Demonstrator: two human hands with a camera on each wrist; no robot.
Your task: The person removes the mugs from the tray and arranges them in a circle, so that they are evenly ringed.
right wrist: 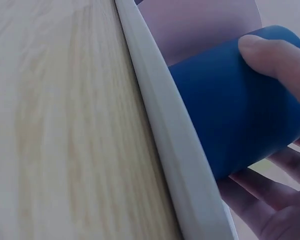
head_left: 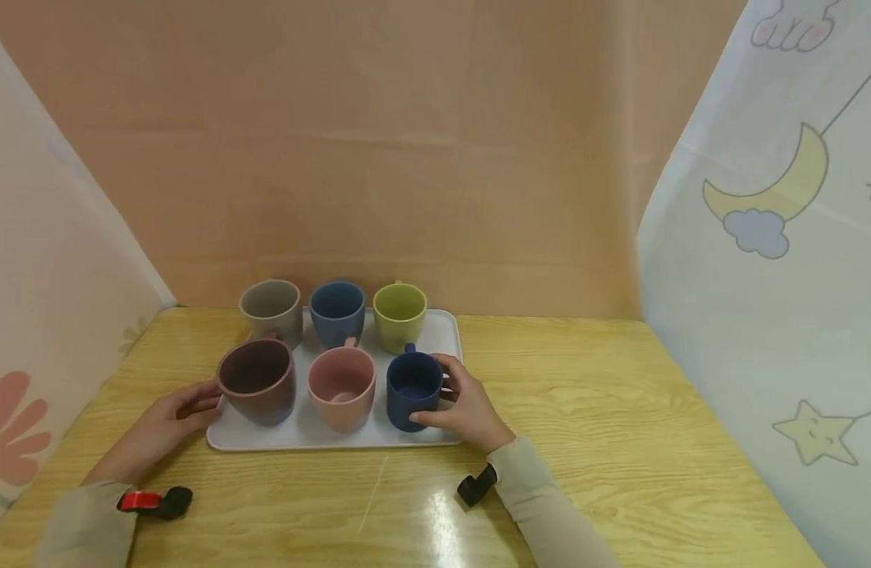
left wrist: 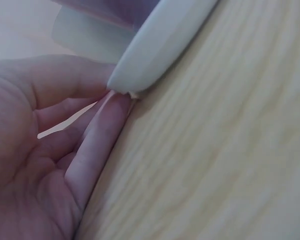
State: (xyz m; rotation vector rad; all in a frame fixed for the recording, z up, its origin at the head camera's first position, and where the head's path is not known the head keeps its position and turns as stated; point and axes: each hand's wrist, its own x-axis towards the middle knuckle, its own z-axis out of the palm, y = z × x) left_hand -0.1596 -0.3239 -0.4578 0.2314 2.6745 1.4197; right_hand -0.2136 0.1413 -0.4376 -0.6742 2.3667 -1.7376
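Observation:
On a white tray [head_left: 300, 439] stand several mugs in two rows. My right hand [head_left: 471, 406] grips the navy blue mug [head_left: 414, 392] at the front right, thumb on its near side and fingers round its far right side. In the right wrist view, this blue mug [right wrist: 235, 105] stands just inside the tray's raised rim [right wrist: 165, 125]. At the tray's left edge, my left hand [head_left: 173, 422] pinches the rim beside the dark maroon mug [head_left: 259, 394]. The left wrist view has its fingers [left wrist: 97, 145] at the tray's rim [left wrist: 155, 47], one tucked low against the table.
A pink mug [head_left: 342, 394] stands between the maroon and navy ones. Behind are a grey mug [head_left: 274, 312], a blue mug [head_left: 338, 315] and a green mug [head_left: 400, 317]. The wooden table [head_left: 585, 426] meets an orange-brown backdrop [head_left: 407, 158], with patterned sheets [head_left: 776, 315] at both sides.

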